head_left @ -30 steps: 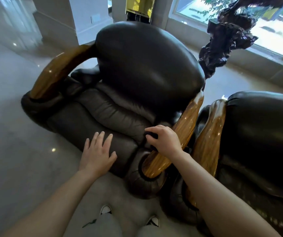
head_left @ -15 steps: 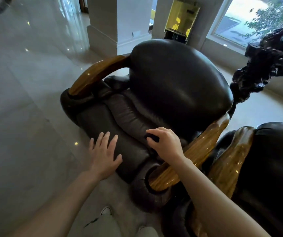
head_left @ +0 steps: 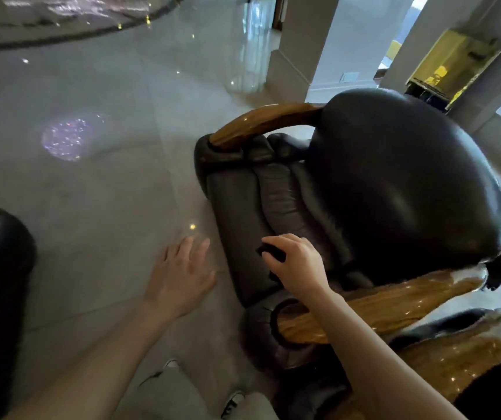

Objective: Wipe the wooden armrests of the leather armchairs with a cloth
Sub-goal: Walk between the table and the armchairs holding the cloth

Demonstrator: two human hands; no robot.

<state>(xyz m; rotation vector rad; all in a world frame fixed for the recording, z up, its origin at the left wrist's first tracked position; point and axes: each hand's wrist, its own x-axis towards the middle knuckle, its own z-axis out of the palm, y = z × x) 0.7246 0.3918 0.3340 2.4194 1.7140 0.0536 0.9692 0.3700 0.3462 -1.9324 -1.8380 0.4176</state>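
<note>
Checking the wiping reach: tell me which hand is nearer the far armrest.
Right. The right hand, holding the cloth, is over the seat, below the far armrest. The left hand hangs over the floor, off the chair.

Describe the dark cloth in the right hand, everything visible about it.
The cloth is small, dark, nearly black, and bunched. Only a little of it shows, poking out between the curled fingers and thumb of the right hand, which grips it. It hangs over the armchair's dark leather seat, not on the glossy wooden armrest nearby. Its weave and full size cannot be told.
</note>
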